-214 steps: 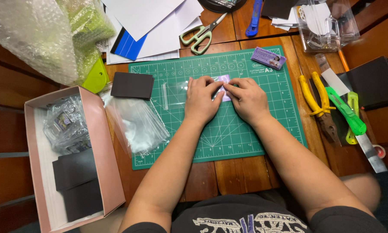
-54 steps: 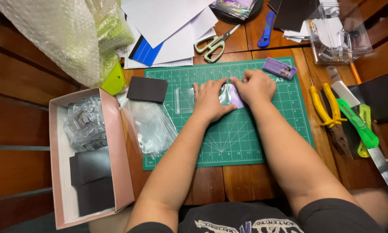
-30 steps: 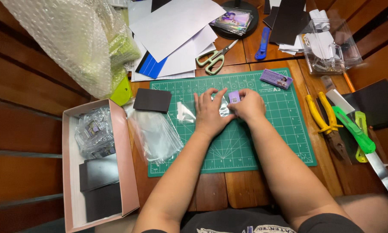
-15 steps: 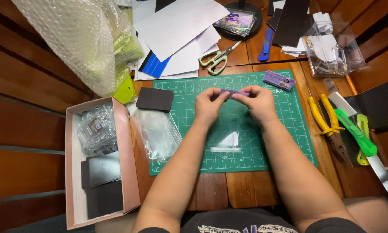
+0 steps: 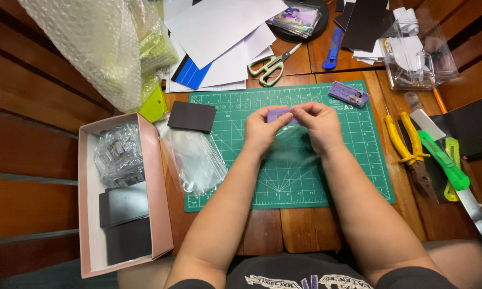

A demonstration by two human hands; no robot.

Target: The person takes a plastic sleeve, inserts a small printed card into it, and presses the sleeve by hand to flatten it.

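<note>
While both hands are raised a little above the far half of the green cutting mat, the left hand and the right hand pinch together a small purple card, each hand closed on one short end of it. The card lies with its long axis left to right, parallel to the far edge of the mat, and its face seems to point toward the person; the print on it is too small to tell. Under the card hangs a clear plastic sleeve, blurred, so I cannot tell whether the card is already partly inside it. I judge that the step in hand is putting the card into this sleeve; the next move would call for holding the sleeve mouth open and keeping the card straight, so that the corners do not catch. A second purple card lies at the far right corner of the mat, and a stack of clear sleeves lies across the left edge, beside the pink box.
</note>
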